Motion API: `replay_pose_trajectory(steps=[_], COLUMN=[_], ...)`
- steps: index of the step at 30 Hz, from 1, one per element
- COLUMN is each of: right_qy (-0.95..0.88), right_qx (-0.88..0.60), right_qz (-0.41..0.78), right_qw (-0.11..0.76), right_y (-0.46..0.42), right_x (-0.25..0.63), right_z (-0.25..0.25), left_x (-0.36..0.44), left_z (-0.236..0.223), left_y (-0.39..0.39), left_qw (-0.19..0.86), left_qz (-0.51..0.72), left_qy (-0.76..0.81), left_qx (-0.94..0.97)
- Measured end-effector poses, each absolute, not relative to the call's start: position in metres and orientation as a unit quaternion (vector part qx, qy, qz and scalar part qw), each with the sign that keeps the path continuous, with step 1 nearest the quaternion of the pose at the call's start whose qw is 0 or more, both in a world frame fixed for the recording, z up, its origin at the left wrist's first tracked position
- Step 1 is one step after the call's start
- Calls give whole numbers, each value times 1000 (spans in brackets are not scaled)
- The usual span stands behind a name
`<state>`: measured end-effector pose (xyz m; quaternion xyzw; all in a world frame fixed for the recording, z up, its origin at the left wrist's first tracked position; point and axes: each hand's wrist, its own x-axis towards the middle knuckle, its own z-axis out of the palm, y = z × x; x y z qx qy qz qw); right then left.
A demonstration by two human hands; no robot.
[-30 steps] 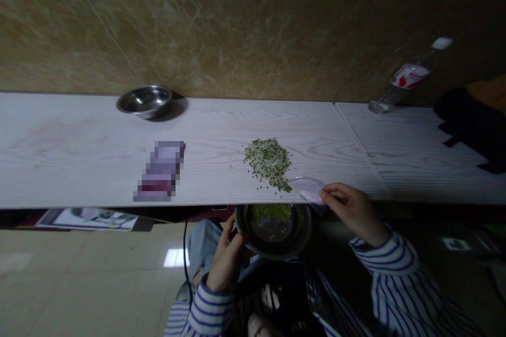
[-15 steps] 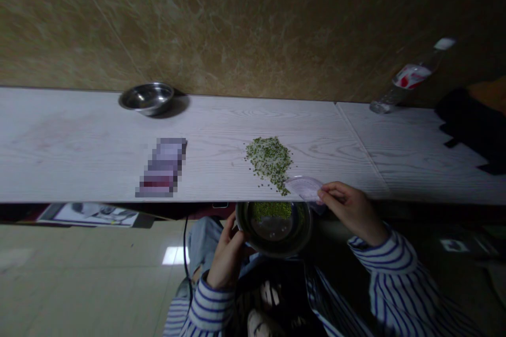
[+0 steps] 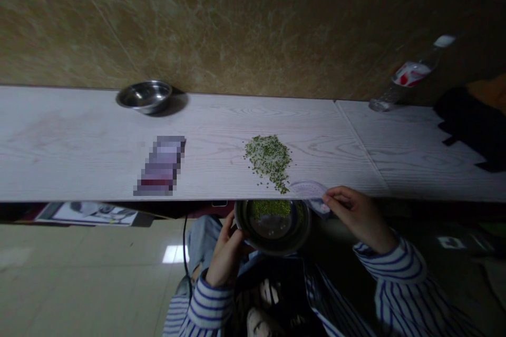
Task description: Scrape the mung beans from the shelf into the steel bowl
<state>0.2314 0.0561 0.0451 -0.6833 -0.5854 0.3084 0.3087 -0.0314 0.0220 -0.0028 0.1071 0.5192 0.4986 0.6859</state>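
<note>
My left hand (image 3: pixel 228 249) is closed on the left rim of a metal bowl (image 3: pixel 272 246), held just below the table's front edge. Green beans (image 3: pixel 272 208) lie in the far part of this bowl. Between thumb and fingers, my right hand (image 3: pixel 356 214) pinches a clear protractor (image 3: pixel 309 189) by its right end. The protractor is at the table edge, above the bowl's right side, its left tip close to the pile's trailing end. That pile (image 3: pixel 268 155) mixes green beans with small white grains and lies on the white wood-grain table (image 3: pixel 213 158).
A second metal bowl (image 3: pixel 145 97) stands at the back left by the wall. A blurred-out flat object (image 3: pixel 161 166) lies in front of it. Back right are a clear plastic bottle (image 3: pixel 407 76) with a red and white label and a dark cloth-like item (image 3: pixel 466 131).
My right hand has drawn the protractor slightly to the right and away from the pile. My left hand and the bowl stay almost where they were.
</note>
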Motion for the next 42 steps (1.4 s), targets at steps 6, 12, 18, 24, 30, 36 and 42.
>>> replay_pose_trajectory(steps=[6, 12, 18, 24, 30, 36, 42], right_qy=[-590, -585, -592, -603, -600, -599, -600], right_qx=[-682, -681, -669, -662, -665, -669, -665], right_qz=[306, 313, 319, 312, 314, 306, 317], right_qw=[306, 310, 315, 318, 316, 315, 313], right_y=[53, 50, 50, 51, 52, 48, 49], right_x=[231, 232, 224, 213, 215, 227, 224], right_z=[48, 45, 45, 47, 49, 52, 47], left_x=[-30, -31, -31, -31, -32, -31, -31], left_z=[-3, -4, -4, -4, -8, -6, -6], left_y=[22, 22, 21, 21, 21, 22, 22], left_qw=[678, 683, 684, 682, 687, 685, 681], left_qz=[502, 497, 494, 496, 495, 486, 490], left_qy=[527, 525, 527, 528, 524, 532, 532], left_qx=[103, 103, 102, 101, 98, 108, 112])
